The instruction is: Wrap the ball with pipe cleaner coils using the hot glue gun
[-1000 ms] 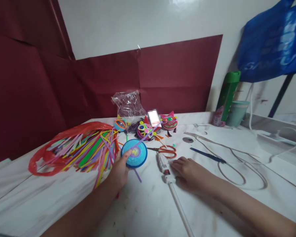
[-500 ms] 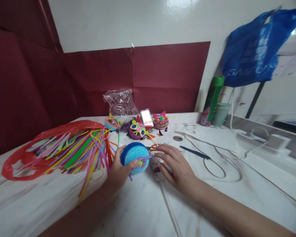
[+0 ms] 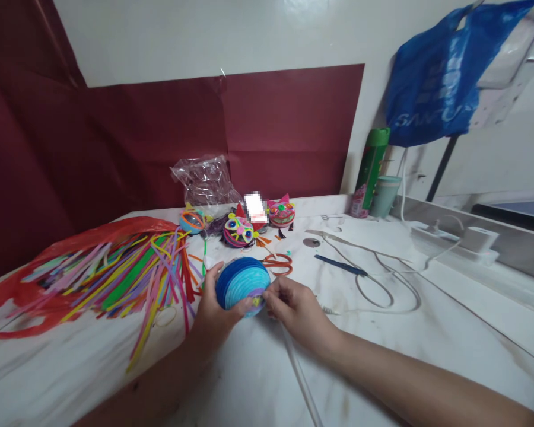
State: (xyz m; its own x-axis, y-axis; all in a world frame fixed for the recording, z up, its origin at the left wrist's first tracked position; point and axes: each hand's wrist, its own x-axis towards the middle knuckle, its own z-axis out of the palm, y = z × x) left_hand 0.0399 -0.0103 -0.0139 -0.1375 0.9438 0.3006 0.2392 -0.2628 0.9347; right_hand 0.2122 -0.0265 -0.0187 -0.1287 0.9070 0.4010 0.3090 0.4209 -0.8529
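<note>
My left hand (image 3: 220,308) is wrapped around a blue ball (image 3: 244,276) banded in dark and light blue strands, its thumb lying near a small yellow patch. Around that patch curls a purple pipe cleaner (image 3: 257,294). My right hand (image 3: 296,308) pinches at the ball's right side, where the purple strand ends; the fingertips cover the end itself. A translucent glue stick (image 3: 300,376) runs toward me from beneath the right hand, which hides the glue gun. Just behind the ball lie orange-handled scissors (image 3: 280,264).
Many coloured pipe cleaners (image 3: 129,273) spill from a red plastic bag (image 3: 4,296) at left. Decorated balls (image 3: 239,231) stand at the back. Toward the right lie a dark blue knife-like tool (image 3: 340,265), a looped cable (image 3: 382,302) and a power strip (image 3: 445,240).
My right hand has drawn in from the right to the ball's edge. The purple strand, stretched out before, now curves against the ball. The view has shifted slightly.
</note>
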